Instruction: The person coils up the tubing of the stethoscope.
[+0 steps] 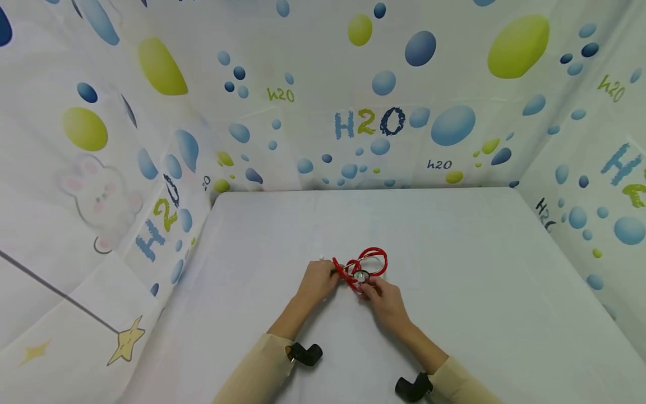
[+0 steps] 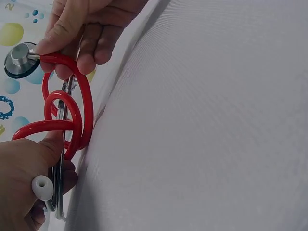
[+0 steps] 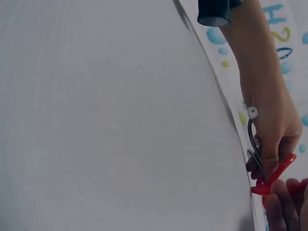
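Note:
A stethoscope with red tubing (image 1: 386,262) is held between both hands above the white table, its tubing bent into loops. My left hand (image 1: 319,280) grips the metal ear tubes (image 2: 59,178) where they run beside the gathered tubing. One white ear tip (image 2: 37,190) sticks out past that hand's thumb. On the other side, my right hand (image 1: 388,303) pinches the red tube just behind the round silver chest piece (image 2: 20,57). In the right wrist view only the fingertips (image 3: 284,207) of the right hand show, close to the left hand.
A white cloth-covered table (image 1: 454,241) lies under the hands. Behind it hangs a white curtain (image 1: 313,67) printed with blue and green drops, and similar panels stand at both sides. Black wrist cameras (image 1: 309,354) sit at both sleeve cuffs.

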Demonstrator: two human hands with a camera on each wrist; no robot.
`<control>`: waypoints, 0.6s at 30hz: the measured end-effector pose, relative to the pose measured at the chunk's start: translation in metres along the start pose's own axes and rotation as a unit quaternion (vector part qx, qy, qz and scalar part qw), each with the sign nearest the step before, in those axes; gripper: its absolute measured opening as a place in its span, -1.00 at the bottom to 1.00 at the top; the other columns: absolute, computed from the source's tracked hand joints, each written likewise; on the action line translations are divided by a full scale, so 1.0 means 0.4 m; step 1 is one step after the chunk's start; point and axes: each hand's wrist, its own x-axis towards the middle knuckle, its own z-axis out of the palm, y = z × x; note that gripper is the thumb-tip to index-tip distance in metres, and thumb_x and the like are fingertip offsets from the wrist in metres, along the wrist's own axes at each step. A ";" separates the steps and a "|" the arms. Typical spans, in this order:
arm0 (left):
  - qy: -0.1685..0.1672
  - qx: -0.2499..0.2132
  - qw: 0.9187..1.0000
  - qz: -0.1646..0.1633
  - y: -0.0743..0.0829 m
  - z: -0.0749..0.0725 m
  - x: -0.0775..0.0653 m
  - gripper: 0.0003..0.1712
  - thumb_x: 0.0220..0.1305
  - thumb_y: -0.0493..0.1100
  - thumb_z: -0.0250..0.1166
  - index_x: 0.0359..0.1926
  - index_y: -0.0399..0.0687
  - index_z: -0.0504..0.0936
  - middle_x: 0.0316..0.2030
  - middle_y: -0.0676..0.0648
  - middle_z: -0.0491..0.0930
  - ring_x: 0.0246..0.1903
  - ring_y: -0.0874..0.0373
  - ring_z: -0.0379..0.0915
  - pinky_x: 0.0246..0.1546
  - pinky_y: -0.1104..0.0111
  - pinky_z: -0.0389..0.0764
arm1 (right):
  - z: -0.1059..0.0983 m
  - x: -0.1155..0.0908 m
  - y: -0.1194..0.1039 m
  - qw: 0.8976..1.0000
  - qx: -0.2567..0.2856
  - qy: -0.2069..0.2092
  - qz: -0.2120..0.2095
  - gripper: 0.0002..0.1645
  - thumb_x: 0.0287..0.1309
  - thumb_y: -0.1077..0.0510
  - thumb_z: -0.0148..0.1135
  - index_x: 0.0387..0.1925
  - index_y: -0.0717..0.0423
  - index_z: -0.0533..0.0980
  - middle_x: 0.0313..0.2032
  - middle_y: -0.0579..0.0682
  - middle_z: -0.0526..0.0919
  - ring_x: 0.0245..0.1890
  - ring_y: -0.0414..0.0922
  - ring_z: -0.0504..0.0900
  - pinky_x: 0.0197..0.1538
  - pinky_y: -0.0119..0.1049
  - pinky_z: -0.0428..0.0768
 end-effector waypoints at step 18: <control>0.027 0.009 0.999 0.045 -0.014 -0.007 -0.016 -0.92 -0.02 -0.06 0.35 -0.44 0.11 0.70 -0.52 0.15 0.66 -0.48 0.31 0.57 -0.33 0.32 0.44 | 0.002 0.041 -0.003 0.972 0.121 0.089 0.183 -0.67 0.14 0.03 0.13 -0.29 0.27 0.50 -0.44 0.18 0.65 -0.53 -0.04 0.66 -0.43 -0.28 0.60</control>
